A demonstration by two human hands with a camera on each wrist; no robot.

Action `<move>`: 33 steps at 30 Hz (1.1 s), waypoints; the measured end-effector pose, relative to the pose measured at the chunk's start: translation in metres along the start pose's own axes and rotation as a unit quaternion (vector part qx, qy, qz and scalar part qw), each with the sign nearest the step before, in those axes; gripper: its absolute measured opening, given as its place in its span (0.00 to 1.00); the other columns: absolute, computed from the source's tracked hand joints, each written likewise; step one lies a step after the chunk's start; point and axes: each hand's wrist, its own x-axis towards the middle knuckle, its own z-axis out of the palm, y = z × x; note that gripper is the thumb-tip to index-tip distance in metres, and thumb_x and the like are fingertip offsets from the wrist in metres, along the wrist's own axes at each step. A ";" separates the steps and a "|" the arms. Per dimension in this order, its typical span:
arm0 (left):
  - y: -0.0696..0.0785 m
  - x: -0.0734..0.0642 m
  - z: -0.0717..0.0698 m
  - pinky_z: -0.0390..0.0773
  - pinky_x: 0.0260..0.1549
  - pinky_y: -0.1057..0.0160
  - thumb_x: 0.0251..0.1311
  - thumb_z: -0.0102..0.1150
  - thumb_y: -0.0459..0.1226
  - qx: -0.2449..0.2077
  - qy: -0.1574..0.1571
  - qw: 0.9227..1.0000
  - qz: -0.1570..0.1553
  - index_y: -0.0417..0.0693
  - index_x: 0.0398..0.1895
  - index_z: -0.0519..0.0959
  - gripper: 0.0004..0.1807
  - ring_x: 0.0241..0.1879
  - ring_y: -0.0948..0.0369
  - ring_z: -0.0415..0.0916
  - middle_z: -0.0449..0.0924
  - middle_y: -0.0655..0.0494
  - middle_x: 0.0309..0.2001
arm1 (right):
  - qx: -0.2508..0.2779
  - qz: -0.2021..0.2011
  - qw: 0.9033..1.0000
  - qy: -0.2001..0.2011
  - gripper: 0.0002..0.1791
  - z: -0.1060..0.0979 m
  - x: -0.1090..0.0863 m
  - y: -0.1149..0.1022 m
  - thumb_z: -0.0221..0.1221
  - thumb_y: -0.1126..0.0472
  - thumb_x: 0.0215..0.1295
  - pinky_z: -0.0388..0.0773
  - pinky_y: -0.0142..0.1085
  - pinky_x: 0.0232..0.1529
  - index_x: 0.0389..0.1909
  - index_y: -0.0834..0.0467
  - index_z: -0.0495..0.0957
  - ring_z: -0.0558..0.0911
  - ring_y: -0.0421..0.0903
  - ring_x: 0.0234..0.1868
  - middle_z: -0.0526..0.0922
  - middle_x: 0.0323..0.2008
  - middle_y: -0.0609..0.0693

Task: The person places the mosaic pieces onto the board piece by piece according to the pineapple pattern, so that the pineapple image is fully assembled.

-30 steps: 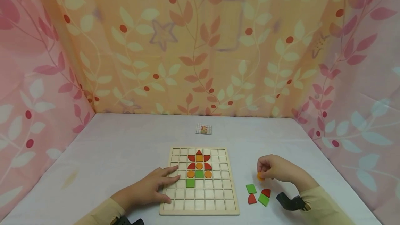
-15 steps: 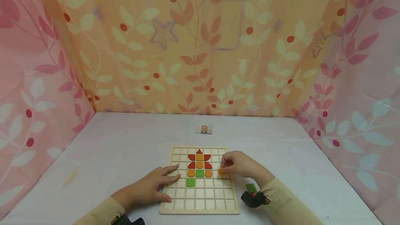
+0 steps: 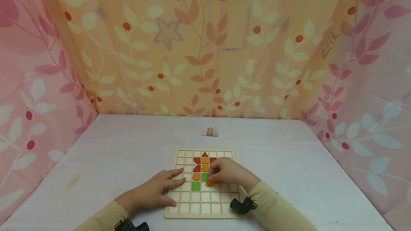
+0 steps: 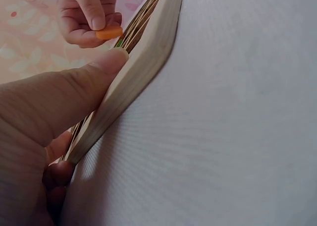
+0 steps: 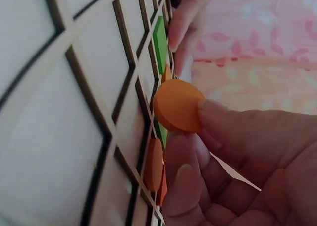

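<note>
In the head view my right hand is over the middle of a wooden grid board. Between its thumb and fingers it pinches an orange disc, tilted just off the board's face in the right wrist view. My left hand lies spread on the board's left side, the thumb on the frame's edge. Set in the cells are a green square, another orange disc, an orange square, a red triangle and red quarter-round pieces. My right hand covers part of this pattern.
A small card printed with a grid and coloured figure lies on the white table behind the board. My right sleeve hides the table beside the board's right edge. Floral cloth walls the back and both sides.
My right hand has carried the orange disc leftward from the table at the right to the board's middle. Its sleeve now covers the loose green and red pieces. My left hand stays put.
</note>
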 end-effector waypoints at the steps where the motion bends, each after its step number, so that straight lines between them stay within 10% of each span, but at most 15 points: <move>1: 0.000 0.000 0.000 0.57 0.56 0.44 0.45 0.56 0.63 0.000 0.000 1.000 0.000 0.67 0.65 0.62 0.40 0.61 0.56 0.53 0.47 0.61 0.71 | -0.003 -0.001 1.000 0.000 0.07 0.001 0.001 -0.001 0.65 0.60 0.53 0.68 0.32 0.29 0.19 0.51 0.78 0.71 0.38 0.25 0.74 0.18 0.39; 33: 0.003 -0.001 -0.002 0.60 0.55 0.50 0.46 0.56 0.63 0.011 0.003 1.000 0.010 0.64 0.65 0.63 0.40 0.58 0.59 0.56 0.49 0.58 0.71 | -0.040 0.021 0.999 -0.004 0.08 0.015 0.002 -0.015 0.68 0.63 0.48 0.69 0.30 0.27 0.17 0.51 0.79 0.71 0.36 0.23 0.76 0.18 0.39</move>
